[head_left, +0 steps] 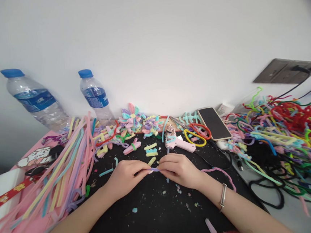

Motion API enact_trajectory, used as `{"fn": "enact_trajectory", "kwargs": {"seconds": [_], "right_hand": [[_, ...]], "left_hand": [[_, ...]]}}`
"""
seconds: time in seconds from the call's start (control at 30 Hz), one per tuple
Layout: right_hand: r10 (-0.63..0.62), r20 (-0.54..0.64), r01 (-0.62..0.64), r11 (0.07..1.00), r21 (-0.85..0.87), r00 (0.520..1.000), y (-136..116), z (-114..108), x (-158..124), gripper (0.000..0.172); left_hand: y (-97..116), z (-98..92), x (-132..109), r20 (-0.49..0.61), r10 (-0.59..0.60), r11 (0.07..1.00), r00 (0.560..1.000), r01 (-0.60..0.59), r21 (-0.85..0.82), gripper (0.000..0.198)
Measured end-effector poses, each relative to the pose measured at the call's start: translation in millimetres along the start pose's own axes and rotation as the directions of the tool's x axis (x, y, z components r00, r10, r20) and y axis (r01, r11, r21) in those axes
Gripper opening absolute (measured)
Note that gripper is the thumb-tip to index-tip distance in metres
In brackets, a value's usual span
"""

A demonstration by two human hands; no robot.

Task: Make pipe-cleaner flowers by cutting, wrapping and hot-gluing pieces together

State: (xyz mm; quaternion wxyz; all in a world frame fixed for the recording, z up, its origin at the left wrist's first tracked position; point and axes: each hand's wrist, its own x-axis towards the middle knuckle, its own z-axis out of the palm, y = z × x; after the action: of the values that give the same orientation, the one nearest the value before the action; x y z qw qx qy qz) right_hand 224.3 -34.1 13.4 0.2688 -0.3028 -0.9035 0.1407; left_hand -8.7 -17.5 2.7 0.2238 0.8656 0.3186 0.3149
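Note:
Between my two hands, over the middle of the black mat (112, 214), stretches a short purple pipe cleaner (154, 170). My left hand (130, 175) pinches one end of it, and my right hand (178, 169) pinches the other; the fingers of each are closed. Just beyond the fingertips lie folded yellow pipe-cleaner pieces (151, 146), with a blue one among them. A pink glue gun (183, 144) rests past my right hand. Red-and-yellow-handled scissors (197, 134) sit behind it. Short blue pieces (106, 172) are beside my left hand.
Long pastel pipe cleaners (64, 164) cover the left side. A tangled, many-coloured heap (290, 130) spreads at right. Two water bottles (95, 94) lean against the wall. A phone (214, 123) and finished pipe-cleaner flowers (132, 115) stand along the back. A power outlet (279, 71) has cords plugged in.

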Motion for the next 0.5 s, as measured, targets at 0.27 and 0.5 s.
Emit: {"fn": "enact_trajectory", "kwargs": {"seconds": [0.27, 0.5], "right_hand": [[0.009, 0.007, -0.009, 1.000, 0.001, 1.000, 1.1, -1.7, -0.4, 0.016], [0.023, -0.014, -0.023, 0.999, -0.029, 1.000, 4.5, -4.2, -1.5, 0.015]], "left_hand": [[-1.5, -1.9, 1.7, 0.009, -0.018, 1.000, 1.000, 0.018, -0.011, 0.017], [-2.6, -6.6, 3.9, 0.025, -0.089, 0.996, 0.996, 0.089, -0.028, 0.015]]}}
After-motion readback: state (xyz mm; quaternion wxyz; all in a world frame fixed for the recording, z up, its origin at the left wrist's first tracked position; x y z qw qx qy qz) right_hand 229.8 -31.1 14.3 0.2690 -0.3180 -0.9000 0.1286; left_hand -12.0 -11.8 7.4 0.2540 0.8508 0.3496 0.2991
